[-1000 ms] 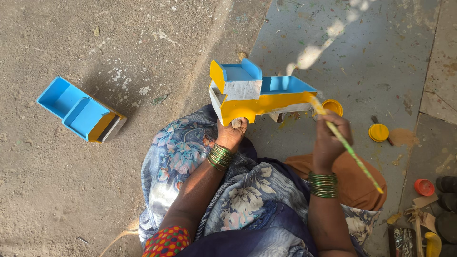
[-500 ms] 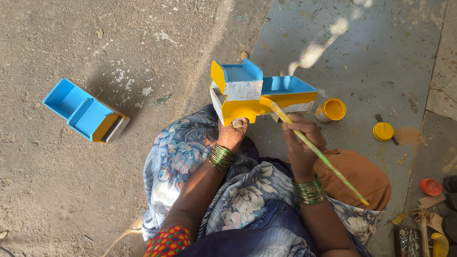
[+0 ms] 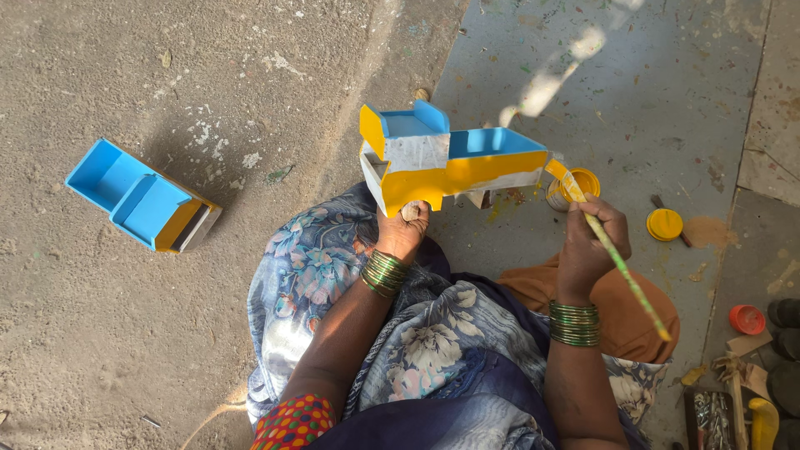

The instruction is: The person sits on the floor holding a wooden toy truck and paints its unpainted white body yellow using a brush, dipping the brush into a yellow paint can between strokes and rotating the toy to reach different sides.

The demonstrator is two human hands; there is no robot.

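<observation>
Head view: left hand point(image 3: 402, 233) closed around the underside of a toy truck point(image 3: 450, 167), holding it up above the lap; right hand point(image 3: 590, 242) gripping a brush point(image 3: 612, 250), yellow tip touching the truck's rear end; paint pot point(image 3: 575, 185) just behind; 1 more truck point(image 3: 142, 198) on the floor, well left.

Rough concrete floor point(image 3: 208, 333) bears a blue toy truck point(image 3: 142, 197), yellow lid point(image 3: 664, 224), open paint tin point(image 3: 575, 185), orange cap point(image 3: 747, 319)
</observation>
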